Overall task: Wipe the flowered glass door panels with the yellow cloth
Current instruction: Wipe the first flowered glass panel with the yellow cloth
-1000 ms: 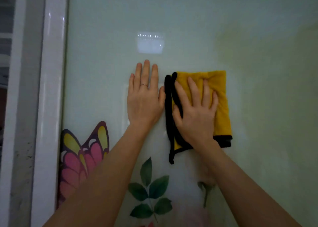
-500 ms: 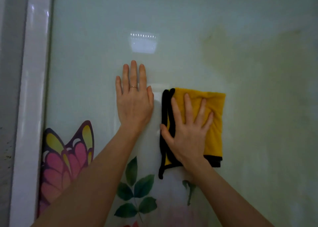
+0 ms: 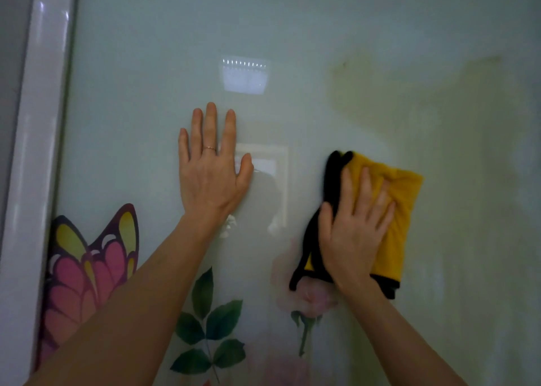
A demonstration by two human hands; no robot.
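1. My right hand (image 3: 355, 230) lies flat with its fingers straight and spread. It presses a folded yellow microfibre cloth with black trim (image 3: 401, 210) against the pale frosted glass door panel (image 3: 146, 92). No finger curls round the cloth; pressure alone holds it.
2. My left hand (image 3: 212, 174) braces flat on bare glass, fingers straight, holding nothing. It sits at 9 o'clock of the cloth, apart from it.
3. The cloth's long axis runs roughly from 12 to 6 o'clock, with the black hem on its 9 o'clock side. Its lower end overlaps a faint pink rose print (image 3: 310, 297).
4. A dull yellowish patch (image 3: 380, 98) spreads at 12 to 1 o'clock of the cloth; whether it is stain or reflection I cannot tell. The right hand is the nearer one, so I judge the next stroke should go upward.
5. Unprinted glass lies open at 12 and 3 o'clock of the cloth. The glossy white door frame (image 3: 38, 151) stands far off at 9 o'clock, beyond the left hand. A pink-and-yellow butterfly print (image 3: 87, 268) and a green leaf sprig (image 3: 210, 327) lie at 7 to 8 o'clock.
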